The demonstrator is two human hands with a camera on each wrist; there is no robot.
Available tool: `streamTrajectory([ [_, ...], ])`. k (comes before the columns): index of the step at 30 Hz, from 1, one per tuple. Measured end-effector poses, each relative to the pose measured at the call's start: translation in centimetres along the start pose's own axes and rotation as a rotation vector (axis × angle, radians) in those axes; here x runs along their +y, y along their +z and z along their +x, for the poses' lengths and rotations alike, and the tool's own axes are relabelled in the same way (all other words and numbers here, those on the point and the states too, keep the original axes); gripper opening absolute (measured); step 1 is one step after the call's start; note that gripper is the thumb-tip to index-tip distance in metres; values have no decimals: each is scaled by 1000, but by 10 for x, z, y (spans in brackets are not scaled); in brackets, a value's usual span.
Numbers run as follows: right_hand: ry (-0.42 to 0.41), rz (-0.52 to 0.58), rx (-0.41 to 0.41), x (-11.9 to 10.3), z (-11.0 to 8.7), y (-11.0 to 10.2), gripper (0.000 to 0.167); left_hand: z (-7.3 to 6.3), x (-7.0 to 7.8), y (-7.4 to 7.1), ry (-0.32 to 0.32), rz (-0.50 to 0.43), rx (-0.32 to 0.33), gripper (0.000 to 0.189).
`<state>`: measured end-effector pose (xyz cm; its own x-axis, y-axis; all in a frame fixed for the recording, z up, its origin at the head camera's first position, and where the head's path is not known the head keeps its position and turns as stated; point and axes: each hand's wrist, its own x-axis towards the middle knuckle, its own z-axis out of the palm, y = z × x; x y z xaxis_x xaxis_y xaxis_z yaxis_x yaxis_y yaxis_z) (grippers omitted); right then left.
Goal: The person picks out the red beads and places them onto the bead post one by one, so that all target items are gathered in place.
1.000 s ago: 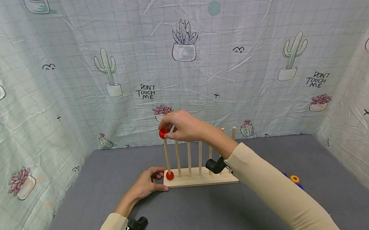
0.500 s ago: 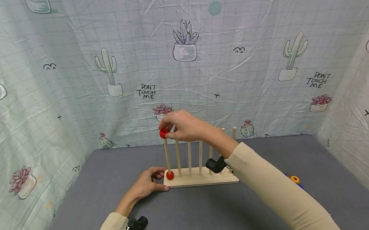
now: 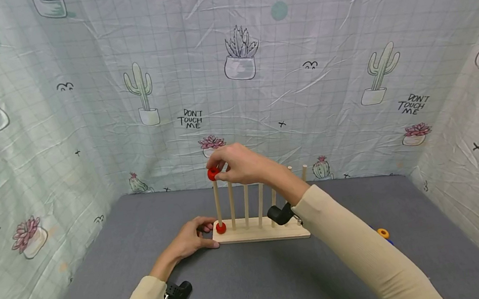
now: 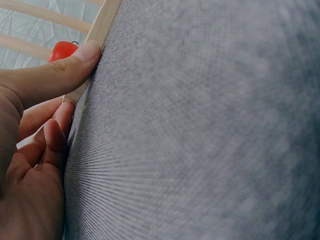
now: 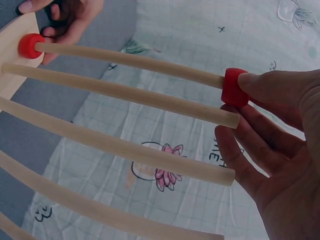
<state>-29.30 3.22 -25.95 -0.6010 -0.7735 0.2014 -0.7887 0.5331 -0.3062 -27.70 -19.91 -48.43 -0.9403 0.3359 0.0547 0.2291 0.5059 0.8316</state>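
At the top end of the leftmost peg, my right hand [image 3: 241, 164] pinches a red ring [image 5: 234, 89] between thumb and fingers. How far the peg goes into this ring cannot be told. A second red ring [image 3: 220, 228] sits at the foot of the same peg, on the wooden base [image 3: 261, 235] of an upright peg rack. My left hand [image 3: 192, 239] grips the base's left end, thumb in front and fingers behind; the left wrist view shows the thumb on the wood's edge. The other pegs [image 5: 125, 95] carry no rings where visible; my right forearm hides some of them.
Right of my right forearm, a yellow ring [image 3: 383, 233] lies on the grey tabletop [image 3: 250, 291] with blue pieces beside it, partly hidden by the sleeve. A cactus-print curtain [image 3: 188, 49] encloses the table at the back and both sides.
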Motion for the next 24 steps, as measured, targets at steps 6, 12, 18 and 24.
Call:
streamTrajectory([
  [6,-4,0,5,1,-1,-2,26,0,0,1,2,6,3,72],
  [12,-6,28,37,0,-7,-6,25,0,0,2,12,15,6,72],
  [18,-64,20,99,-2,-19,-8,24,1,-1,1,6,9,2,73],
  [24,-86,61,161,-1,-36,-3,22,1,-2,1,4,15,-1,73],
])
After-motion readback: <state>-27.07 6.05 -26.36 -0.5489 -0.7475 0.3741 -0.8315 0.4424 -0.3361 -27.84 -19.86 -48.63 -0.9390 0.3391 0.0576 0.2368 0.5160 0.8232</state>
